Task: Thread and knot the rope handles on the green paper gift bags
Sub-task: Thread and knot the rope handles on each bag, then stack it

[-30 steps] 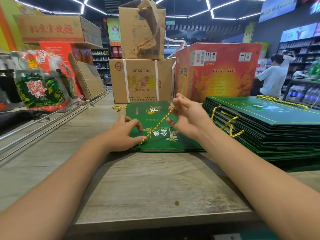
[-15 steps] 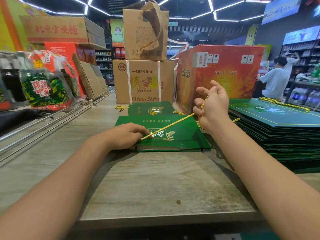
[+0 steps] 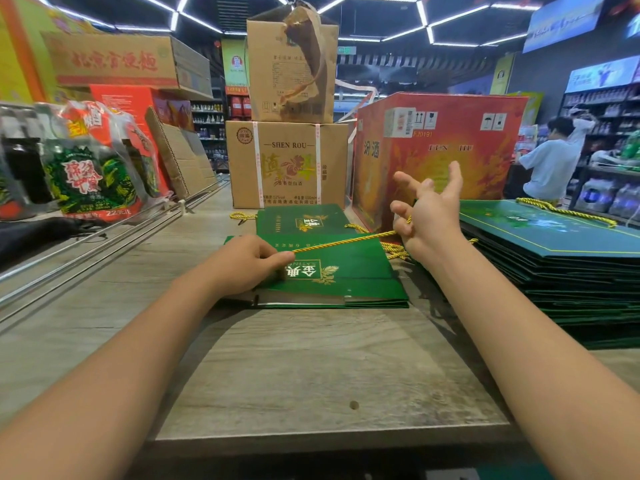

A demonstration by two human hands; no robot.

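Now our left hand (image 3: pixel 247 263) presses the flat green bag (image 3: pixel 349 275) and pinches the gold rope (image 3: pixel 346 241) — our right hand (image 3: pixel 429 216) grips its other end, upper fingers spread wide.

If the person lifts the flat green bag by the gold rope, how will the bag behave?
The green bag is folded flat paper, so probably light and somewhat bendy. The gold rope, taut between left hand and right hand, likely goes limp once released.

I'm looking into a shop: stocked shelves of bottles (image 3: pixel 207 119) run down the aisle, sealed liquor cartons (image 3: pixel 287 164) stand stacked, a packaged good (image 3: pixel 93 181) carries a price label, and bright ceiling strip lights (image 3: pixel 422 15) hang overhead.
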